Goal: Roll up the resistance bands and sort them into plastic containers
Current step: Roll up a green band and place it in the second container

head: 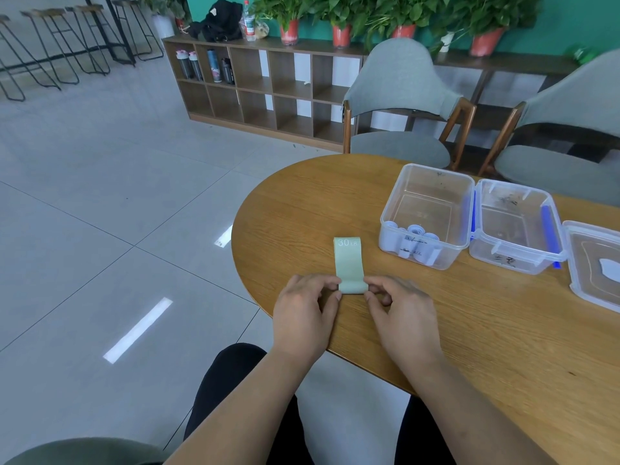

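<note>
A pale green resistance band (pixel 349 263) marked "30 LB" lies flat on the wooden table (pixel 469 323), its near end curled into a small roll. My left hand (pixel 307 312) pinches the roll's left end. My right hand (pixel 401 310) pinches its right end. A clear plastic container (pixel 427 214) behind the band holds several rolled light-blue bands (pixel 414 243). To its right stands a second clear container (pixel 515 229) with blue clips; it holds no bands.
A clear lid (pixel 593 263) lies at the table's right edge. Two grey chairs (pixel 402 105) stand behind the table. A wooden shelf unit (pixel 265 88) with bottles and potted plants lines the far wall. The table's rounded left edge drops to the tiled floor.
</note>
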Available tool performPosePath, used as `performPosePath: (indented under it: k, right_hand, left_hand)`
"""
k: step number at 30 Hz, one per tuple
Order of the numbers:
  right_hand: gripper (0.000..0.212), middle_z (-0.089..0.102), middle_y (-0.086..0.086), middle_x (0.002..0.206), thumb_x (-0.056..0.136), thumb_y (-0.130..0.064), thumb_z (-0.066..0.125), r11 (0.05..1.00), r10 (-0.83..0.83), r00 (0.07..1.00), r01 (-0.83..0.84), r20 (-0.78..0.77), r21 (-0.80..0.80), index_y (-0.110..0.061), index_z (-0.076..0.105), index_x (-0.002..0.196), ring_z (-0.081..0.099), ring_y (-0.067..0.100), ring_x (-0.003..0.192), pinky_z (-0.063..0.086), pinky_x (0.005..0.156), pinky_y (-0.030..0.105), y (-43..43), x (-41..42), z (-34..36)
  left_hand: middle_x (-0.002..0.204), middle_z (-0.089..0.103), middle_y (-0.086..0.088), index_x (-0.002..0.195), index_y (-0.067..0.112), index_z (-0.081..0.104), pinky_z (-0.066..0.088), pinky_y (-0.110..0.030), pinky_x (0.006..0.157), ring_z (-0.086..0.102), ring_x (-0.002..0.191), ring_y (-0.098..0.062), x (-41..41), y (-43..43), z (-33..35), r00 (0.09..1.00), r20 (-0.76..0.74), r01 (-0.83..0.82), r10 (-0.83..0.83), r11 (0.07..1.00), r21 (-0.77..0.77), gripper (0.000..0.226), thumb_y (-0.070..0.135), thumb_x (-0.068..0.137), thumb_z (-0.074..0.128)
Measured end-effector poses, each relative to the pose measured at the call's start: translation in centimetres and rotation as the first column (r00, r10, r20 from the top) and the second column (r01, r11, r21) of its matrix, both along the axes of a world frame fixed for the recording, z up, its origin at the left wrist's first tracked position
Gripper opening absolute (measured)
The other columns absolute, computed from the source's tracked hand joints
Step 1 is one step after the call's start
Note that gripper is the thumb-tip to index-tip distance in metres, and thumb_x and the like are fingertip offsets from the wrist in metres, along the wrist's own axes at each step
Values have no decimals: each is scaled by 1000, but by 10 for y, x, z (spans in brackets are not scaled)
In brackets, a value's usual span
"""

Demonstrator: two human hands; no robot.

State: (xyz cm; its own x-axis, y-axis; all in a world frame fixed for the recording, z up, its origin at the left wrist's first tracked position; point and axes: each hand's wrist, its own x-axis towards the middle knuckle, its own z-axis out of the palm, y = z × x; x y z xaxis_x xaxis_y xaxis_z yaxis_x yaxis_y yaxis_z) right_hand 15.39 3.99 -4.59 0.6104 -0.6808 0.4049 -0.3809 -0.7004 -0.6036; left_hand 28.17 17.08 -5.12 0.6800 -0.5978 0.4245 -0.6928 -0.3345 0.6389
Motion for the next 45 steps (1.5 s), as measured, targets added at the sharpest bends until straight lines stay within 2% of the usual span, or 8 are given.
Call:
performPosePath:
  k: [5, 9, 16, 21, 25, 28, 33, 45]
  right_hand:
    - [29, 68, -22, 90, 91, -21, 76, 1000, -1, 1000, 0, 28, 31, -34, 74, 117, 58, 4, 80, 55, 75, 31, 0, -1, 1]
    - [23, 66, -22, 89, 92, -23, 74, 1000, 3, 1000, -3, 17, 27, -33, 72, 113, 57, 4, 83, 55, 75, 31, 0, -1, 1]
    - [26, 66, -18, 95, 91, -25, 77, 1000, 10, 1000, -11, -26, -25, -29, 74, 117, 58, 9, 86, 57, 75, 37, 0, 1, -2]
    - [30, 66, -23, 91, 91, -25, 77, 997, -4, 1000, 4, 7, 82, -35, 70, 118, 59, 3, 83, 53, 77, 26, 1, 0, 4]
    - [21, 66, -25, 88, 91, -28, 77, 996, 1, 1000, -3, 21, 91, -35, 71, 110, 60, 2, 80, 53, 74, 26, 3, -1, 6]
    - [16, 66, -24, 87, 91, -27, 77, 998, -2, 1000, 2, 11, 60, -35, 73, 105, 59, 1, 80, 53, 72, 26, 1, -1, 4]
    - [24, 68, -20, 92, 87, -24, 81, 999, 0, 1000, -1, 24, 36, -32, 77, 110, 58, 4, 80, 55, 74, 31, 0, 0, 1]
    - [24, 70, -23, 87, 90, -26, 79, 997, -13, 998, 8, 60, 83, -33, 75, 112, 61, 3, 78, 56, 77, 31, 1, -2, 5]
  left_hand:
    - [97, 70, 27, 111, 36, 75, 49, -19, 77, 58, 89, -1, 0, 0, -1, 999, -36, -2, 1, 1000, -23, 20, 28, 93, 78]
    - [99, 70, 28, 109, 34, 76, 50, -22, 76, 57, 87, -1, 0, 0, -2, 1000, -9, -7, 7, 999, -35, 16, 28, 94, 78]
    - [102, 71, 23, 113, 33, 77, 45, -17, 77, 53, 91, 0, 2, -1, -4, 999, 42, 2, -2, 1000, -11, 21, 29, 92, 79]
    - [100, 71, 26, 114, 36, 76, 45, -14, 78, 54, 90, 3, 2, -1, -4, 1000, 3, 3, -3, 1000, -18, 23, 28, 93, 78]
    - [98, 71, 27, 115, 36, 74, 44, -11, 78, 56, 92, 3, 1, 0, -3, 999, -35, 3, -5, 999, -38, 21, 30, 95, 76]
    - [99, 72, 26, 112, 35, 75, 47, -16, 77, 55, 91, 2, 1, 0, -3, 1000, -11, 4, -4, 999, -37, 17, 30, 96, 76]
    - [102, 70, 25, 112, 35, 75, 49, -20, 79, 53, 93, 1, 2, -1, -5, 1000, 24, 3, -3, 1000, -16, 20, 30, 93, 78]
    - [97, 70, 29, 115, 40, 73, 51, -20, 79, 59, 93, 0, 0, 0, 0, 999, -55, 0, -1, 1000, -19, 22, 32, 95, 76]
